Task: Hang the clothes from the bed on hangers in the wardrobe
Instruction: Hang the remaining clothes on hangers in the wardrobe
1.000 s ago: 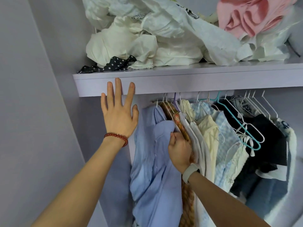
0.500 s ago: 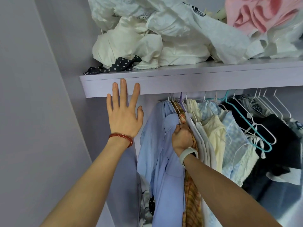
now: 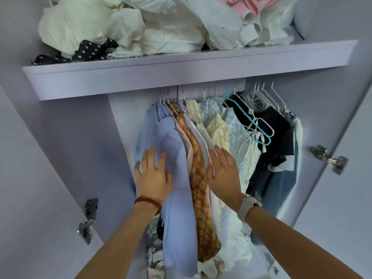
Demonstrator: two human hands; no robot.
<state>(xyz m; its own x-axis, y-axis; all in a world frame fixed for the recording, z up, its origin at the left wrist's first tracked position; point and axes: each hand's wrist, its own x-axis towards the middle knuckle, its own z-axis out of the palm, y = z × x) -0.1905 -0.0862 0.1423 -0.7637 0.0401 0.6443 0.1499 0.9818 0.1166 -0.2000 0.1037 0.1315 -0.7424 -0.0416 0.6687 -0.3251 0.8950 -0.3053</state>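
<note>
A pale lilac wardrobe (image 3: 60, 137) fills the view, its doors swung wide, with a metal hinge (image 3: 88, 218) on the left door and another hinge (image 3: 330, 159) on the right. Across the top runs a shelf (image 3: 181, 75) heaped with crumpled white laundry (image 3: 141, 27), a black polka-dot cloth (image 3: 88, 51) trailing at its left end and a pink garment (image 3: 249, 5) towards the right.

Below the shelf the clothes hang close together on hangers. At the far left is a light blue shirt (image 3: 177, 198). The left hand (image 3: 154, 174), a red bead bracelet (image 3: 148, 202) at its wrist, lies flat on this shirt with fingers straight and spread, grasping nothing. Just beside the shirt hangs an orange plaid shirt (image 3: 199, 188), between the two hands. The right hand (image 3: 223, 170), with a pale watch (image 3: 248, 207) on its wrist, presses flat against the white garments (image 3: 203, 137) next to the plaid one, fingers straight and released (no fabric pinched). Further right come a cream top (image 3: 218, 129), a blue checked top (image 3: 237, 129) and a bare teal hanger (image 3: 247, 115) with bare white hangers (image 3: 267, 97) crowded beyond it. A black garment (image 3: 277, 129) and a blue denim piece (image 3: 281, 186) close the row at the right.

The bed is out of view.
</note>
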